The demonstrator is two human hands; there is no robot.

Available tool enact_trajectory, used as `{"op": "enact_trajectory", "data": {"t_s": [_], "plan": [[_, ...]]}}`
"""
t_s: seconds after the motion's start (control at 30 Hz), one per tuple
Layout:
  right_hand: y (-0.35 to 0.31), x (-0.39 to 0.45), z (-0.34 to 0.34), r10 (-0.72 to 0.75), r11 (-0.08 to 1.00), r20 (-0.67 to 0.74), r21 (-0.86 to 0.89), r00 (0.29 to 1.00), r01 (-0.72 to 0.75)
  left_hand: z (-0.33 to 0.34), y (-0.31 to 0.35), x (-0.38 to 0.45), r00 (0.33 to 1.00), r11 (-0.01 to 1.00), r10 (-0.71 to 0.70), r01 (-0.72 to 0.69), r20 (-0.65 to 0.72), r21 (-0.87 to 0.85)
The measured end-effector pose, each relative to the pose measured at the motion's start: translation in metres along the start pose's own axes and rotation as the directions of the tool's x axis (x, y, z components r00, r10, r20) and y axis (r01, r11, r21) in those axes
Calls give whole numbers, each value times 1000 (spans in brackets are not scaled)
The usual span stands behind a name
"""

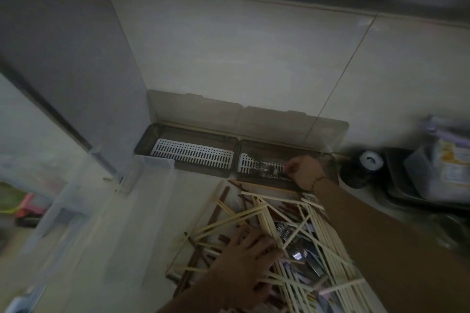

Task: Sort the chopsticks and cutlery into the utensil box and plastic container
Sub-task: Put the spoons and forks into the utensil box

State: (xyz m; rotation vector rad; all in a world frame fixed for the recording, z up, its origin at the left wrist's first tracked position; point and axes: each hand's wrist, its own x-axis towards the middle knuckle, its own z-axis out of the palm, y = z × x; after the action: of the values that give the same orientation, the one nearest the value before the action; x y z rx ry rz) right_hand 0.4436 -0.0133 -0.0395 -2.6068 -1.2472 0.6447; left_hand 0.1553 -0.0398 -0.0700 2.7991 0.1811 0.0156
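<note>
Right hand (304, 173) reached into the right compartment of the utensil box (284, 154), fingers curled, what is pinched cannot be told, left hand (244, 259) laid on the chopsticks pile (256, 213), fingers spread.

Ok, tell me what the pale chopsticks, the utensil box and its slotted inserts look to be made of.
Pale chopsticks: probably bamboo or light wood, matte, going by the even straw colour.
Utensil box: likely smoky translucent plastic; the wall tiles show through its raised lid.
Slotted inserts: seemingly white moulded plastic, opaque, with regular slots.
</note>
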Motion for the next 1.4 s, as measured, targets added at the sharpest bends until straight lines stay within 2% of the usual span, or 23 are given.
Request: {"op": "enact_trajectory", "data": {"t_s": [0.07,0.1,0.2,0.23,0.3,0.37,0.43,0.6,0.73,0.87,1.0,1.23,1.4], "plan": [[2,-4,-1,-4,999,-65,35,998,6,1,0,0,1000,1000,-1,1,-3,6],[1,-10,-2,-20,997,-149,73,989,32,2,1,1,1000,1000,2,-2,-11,13],[-5,-48,-1,-183,961,-395,122,900,249,2,2,1,1000,999,5,-4,-22,32],[-7,-63,1,-270,941,-381,92,884,327,1,3,1,1000,999,7,-6,-28,39],[-11,-93,5,-408,909,-182,12,895,416,-1,3,1,999,999,18,-16,-43,40],[-10,-111,7,-401,904,104,-114,910,411,-2,4,1,998,999,26,-24,-55,25],[-6,-119,10,-328,886,253,-251,910,389,-3,5,0,998,1000,26,-25,-56,12],[-1,-132,13,-155,837,187,-498,970,229,-5,4,-1,999,998,49,-49,-11,34],[-2,-133,13,-76,831,144,-539,987,142,-7,4,-1,998,997,60,-60,16,58],[-3,-130,18,-13,832,180,-543,984,111,-8,5,-2,998,997,57,-57,6,46],[-4,-129,20,-46,800,161,-585,986,133,-6,4,-2,997,998,49,-51,51,46],[0,-130,20,1,857,200,-505,980,103,-5,3,-1,996,997,46,-51,81,55],[0,-132,27,-44,796,164,-590,985,134,-7,4,0,991,992,56,-69,125,102]]}}
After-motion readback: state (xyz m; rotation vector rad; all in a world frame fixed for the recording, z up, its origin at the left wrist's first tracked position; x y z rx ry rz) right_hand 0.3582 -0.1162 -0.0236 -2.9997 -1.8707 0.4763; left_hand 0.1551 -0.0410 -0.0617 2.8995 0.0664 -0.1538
